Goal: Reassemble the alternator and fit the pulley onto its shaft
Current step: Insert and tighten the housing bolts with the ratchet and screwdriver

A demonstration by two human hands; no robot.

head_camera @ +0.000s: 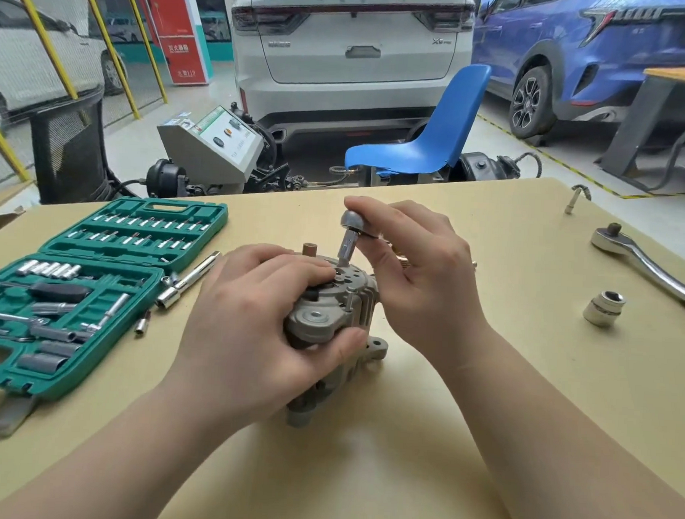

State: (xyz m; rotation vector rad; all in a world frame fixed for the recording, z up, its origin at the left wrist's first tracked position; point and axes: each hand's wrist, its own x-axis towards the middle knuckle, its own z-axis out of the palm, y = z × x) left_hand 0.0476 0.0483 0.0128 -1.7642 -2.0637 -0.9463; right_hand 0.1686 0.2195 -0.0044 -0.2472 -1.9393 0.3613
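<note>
Left hand (250, 318) clamps fingers round the alternator (331, 326) at table centre; right hand (416, 263) pinches a stubby driver (350, 236) at twelve o'clock. Tilt risks cross-threading, or slipping.

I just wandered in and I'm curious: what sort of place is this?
Most likely a car repair workshop or training garage. Parked cars, a white SUV and a blue one, stand behind the workbench, where a green socket set lies open beside an alternator.
</note>
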